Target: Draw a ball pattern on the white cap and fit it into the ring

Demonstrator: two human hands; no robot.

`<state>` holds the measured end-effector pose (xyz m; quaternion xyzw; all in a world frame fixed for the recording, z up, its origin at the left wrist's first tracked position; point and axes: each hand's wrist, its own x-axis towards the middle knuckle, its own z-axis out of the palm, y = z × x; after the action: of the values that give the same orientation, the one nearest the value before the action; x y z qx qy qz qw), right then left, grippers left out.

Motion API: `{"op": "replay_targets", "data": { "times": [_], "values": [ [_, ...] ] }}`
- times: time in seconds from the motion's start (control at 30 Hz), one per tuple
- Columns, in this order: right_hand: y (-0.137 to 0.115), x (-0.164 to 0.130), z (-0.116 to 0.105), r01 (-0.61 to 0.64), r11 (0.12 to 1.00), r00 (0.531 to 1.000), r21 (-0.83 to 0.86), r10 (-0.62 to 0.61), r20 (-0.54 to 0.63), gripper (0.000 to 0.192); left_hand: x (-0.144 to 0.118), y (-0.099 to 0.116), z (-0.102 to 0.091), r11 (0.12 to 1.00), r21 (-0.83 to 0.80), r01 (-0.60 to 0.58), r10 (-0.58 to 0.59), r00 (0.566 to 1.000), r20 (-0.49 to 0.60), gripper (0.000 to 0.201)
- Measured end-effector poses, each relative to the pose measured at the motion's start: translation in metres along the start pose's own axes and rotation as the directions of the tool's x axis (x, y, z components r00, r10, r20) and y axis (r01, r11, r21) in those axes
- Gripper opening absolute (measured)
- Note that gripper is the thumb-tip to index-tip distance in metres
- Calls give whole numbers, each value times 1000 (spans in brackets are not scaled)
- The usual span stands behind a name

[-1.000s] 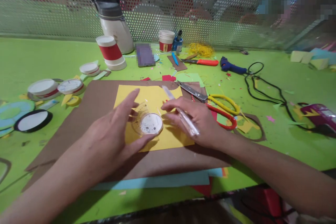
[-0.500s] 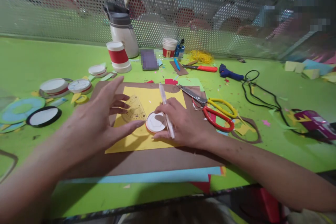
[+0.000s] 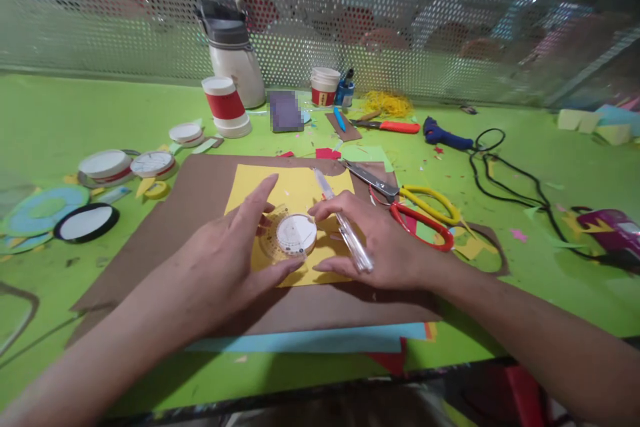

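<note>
My left hand (image 3: 240, 247) has its thumb and fingers at the edges of a clear plastic protractor (image 3: 270, 235), which overlaps a small round white lid (image 3: 296, 230) with pencil-like lines on it. Both are over a yellow sheet of paper (image 3: 290, 180) on brown card (image 3: 205, 193). Just right of the lid, my right hand (image 3: 367, 240) keeps a clear-barrelled pen (image 3: 356, 243) tucked across its fingers, tip pointing away. Its thumb and index finger are spread towards the lid without visibly gripping it. Scissors (image 3: 385, 190) with red and yellow handles lie beyond this hand.
Round lids (image 3: 105, 167) and a black ring (image 3: 86, 222) lie to the left. Behind stand a red-and-white cup (image 3: 225, 107), a jug (image 3: 237, 60) and a paper cup (image 3: 325, 87). A red-handled knife (image 3: 400, 127) and a glue gun (image 3: 447, 135) with its cord are at right.
My left hand has moved right and brought the protractor from the yellow paper onto the lid. My right hand has let go of the lid and shifted right, still with the pen.
</note>
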<state>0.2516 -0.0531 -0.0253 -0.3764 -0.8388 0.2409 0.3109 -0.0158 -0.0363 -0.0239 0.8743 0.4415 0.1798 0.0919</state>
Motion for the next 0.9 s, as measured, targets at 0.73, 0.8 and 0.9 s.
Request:
{"op": "replay_targets", "data": {
  "times": [0.73,0.8,0.9],
  "values": [
    [-3,-7,14,-100,993,990,58,105,-98,20,-2,18,13,986,129,-106,113,992,-50,83],
    [-2,-8,14,-74,996,992,49,78,-97,22,-3,17,14,989,117,-94,100,994,-46,83],
    [5,-5,13,-7,998,998,62,10,-55,27,-2,16,14,990,112,-85,91,995,-47,85]
  ]
}}
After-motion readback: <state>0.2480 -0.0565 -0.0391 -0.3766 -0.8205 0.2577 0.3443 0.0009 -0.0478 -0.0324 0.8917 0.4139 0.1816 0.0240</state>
